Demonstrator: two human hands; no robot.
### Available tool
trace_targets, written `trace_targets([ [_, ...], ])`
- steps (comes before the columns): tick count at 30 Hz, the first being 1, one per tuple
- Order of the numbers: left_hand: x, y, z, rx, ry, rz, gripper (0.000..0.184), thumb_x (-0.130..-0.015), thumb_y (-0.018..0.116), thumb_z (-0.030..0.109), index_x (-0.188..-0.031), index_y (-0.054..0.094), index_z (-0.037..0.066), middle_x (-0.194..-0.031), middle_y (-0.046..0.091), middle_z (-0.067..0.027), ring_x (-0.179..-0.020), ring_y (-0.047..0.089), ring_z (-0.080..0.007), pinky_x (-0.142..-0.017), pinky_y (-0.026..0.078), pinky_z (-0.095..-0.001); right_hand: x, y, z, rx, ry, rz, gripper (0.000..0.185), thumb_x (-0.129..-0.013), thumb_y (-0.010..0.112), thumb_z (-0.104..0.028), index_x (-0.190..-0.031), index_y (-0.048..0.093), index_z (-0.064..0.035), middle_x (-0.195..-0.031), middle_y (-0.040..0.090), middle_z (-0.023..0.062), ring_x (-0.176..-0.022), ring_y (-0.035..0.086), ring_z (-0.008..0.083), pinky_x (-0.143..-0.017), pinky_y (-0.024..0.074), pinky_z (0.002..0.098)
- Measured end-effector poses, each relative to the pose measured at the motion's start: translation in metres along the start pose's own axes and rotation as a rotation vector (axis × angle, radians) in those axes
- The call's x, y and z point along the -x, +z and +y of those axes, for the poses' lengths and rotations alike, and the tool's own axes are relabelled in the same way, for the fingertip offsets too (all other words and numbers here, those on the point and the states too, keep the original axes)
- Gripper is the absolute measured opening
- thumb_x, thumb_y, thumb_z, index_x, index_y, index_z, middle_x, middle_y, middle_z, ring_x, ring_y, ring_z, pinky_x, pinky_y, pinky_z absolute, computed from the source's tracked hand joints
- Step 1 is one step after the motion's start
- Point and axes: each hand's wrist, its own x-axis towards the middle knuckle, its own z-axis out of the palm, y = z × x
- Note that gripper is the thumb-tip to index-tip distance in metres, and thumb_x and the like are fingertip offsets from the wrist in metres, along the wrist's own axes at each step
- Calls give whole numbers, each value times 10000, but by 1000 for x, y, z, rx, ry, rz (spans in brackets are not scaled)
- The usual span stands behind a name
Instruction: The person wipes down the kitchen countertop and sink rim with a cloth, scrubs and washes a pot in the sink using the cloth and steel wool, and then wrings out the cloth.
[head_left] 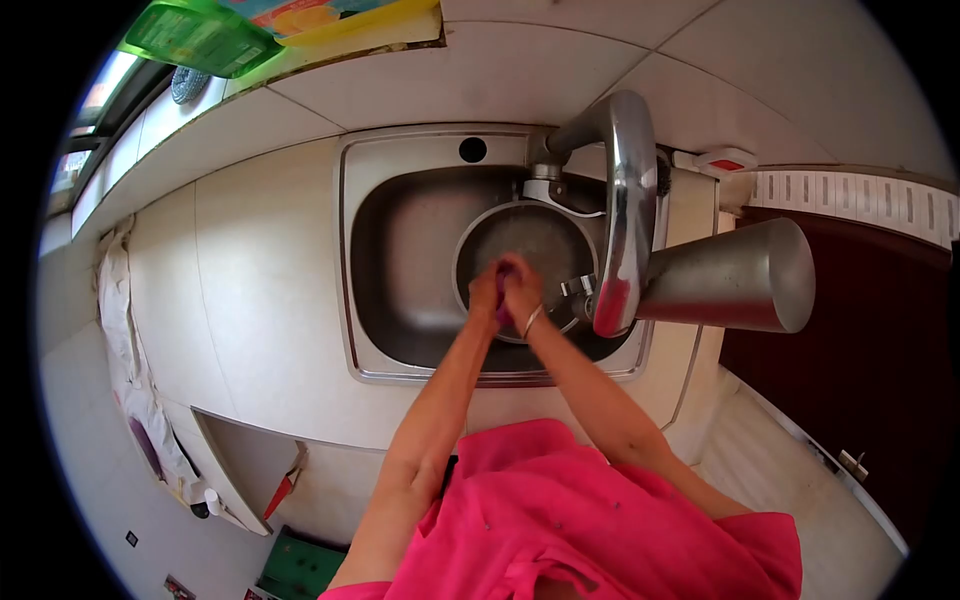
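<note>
My left hand (484, 292) and my right hand (522, 292) are together over a round metal basin (525, 228), which sits in the right part of a stainless steel sink (400, 240). Between my palms is a small purple thing (503, 284); its kind is not clear, since my fingers cover most of it. Both hands are closed around it, and the fingers are slightly blurred. A bracelet circles my right wrist. The basin's inside looks grey, perhaps holding water. A shiny curved faucet (628, 190) arches over the sink just right of my hands.
A steel cylinder (725, 275) stands right of the faucet. A red and white item (727, 160) lies behind it. On the ledge at upper left are a green bottle (200, 38) and a yellow container (365, 22). Pale tiled counter (265, 270) stretches left of the sink.
</note>
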Motion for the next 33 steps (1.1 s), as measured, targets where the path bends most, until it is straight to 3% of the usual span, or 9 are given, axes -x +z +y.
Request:
trace_targets([
  [3, -81, -54, -31, -83, -165, -67, 375, -902, 514, 389, -904, 648, 38, -839, 628, -78, -746, 597, -166, -684, 483, -286, 78, 29, -21, 137, -217, 8, 471, -810, 388, -16, -1262, 508, -70, -1322, 452, 214, -1291, 363, 317, -1058, 274, 341],
  [12, -7, 1, -8, -119, 58, -28, 324, -916, 498, 331, -884, 637, 40, -793, 602, -69, -709, 551, -160, -628, 444, -332, 15, 0, -19, 64, -21, 36, 377, -887, 383, -135, -1220, 482, 13, -1146, 562, 223, -1083, 524, 368, -958, 386, 359],
  [15, -48, -27, -15, -55, -21, -112, 365, -915, 495, 360, -840, 640, 34, -770, 602, -64, -689, 549, -168, -617, 439, -335, 63, 32, -9, 175, -430, 212, 369, -915, 379, -160, -1213, 487, 29, -1138, 567, 224, -1086, 524, 359, -974, 371, 344],
  [20, 15, 13, -12, 121, -182, 37, 394, -921, 484, 374, -942, 648, 17, -848, 621, -78, -751, 569, -183, -681, 457, -312, -8, -1, 9, 229, 51, 96, 395, -944, 352, -193, -1234, 459, 54, -1240, 496, 246, -1189, 452, 345, -1019, 325, 338],
  [23, -10, -3, -22, 115, -60, -109, 387, -923, 475, 385, -900, 649, 41, -822, 623, -63, -724, 570, -199, -664, 459, -315, 7, 9, 16, 253, -84, 52, 445, -952, 332, -216, -1311, 379, 42, -1367, 357, 257, -1287, 336, 351, -1042, 292, 331],
  [25, -67, -48, -42, -725, 445, -218, 374, -924, 473, 385, -822, 637, 65, -804, 637, -46, -682, 569, -205, -622, 460, -332, 63, 24, -19, 285, -395, 13, 462, -955, 326, -226, -1339, 353, 29, -1398, 311, 255, -1311, 298, 352, -1047, 284, 325],
  [29, -45, -28, -40, -558, 264, -79, 318, -921, 489, 338, -955, 637, 59, -855, 633, -84, -722, 603, -202, -641, 494, -361, 32, 18, -19, 165, -22, -63, 453, -952, 329, -253, -1329, 356, -2, -1374, 295, 249, -1282, 293, 351, -1022, 290, 342],
  [31, 14, 11, -6, 159, -147, -76, 321, -925, 480, 337, -946, 629, 54, -831, 620, -83, -707, 592, -215, -640, 491, -390, -19, -13, 24, 243, -11, -53, 419, -942, 357, -268, -1258, 431, -3, -1255, 402, 253, -1167, 396, 371, -950, 351, 373],
  [33, 11, 4, -13, -157, -55, -77, 386, -938, 438, 354, -991, 616, 15, -888, 626, -94, -774, 594, -218, -706, 483, -389, -48, -38, 68, 506, -250, 128, 403, -930, 393, -278, -1225, 465, -12, -1170, 450, 248, -1079, 442, 382, -900, 382, 389],
])
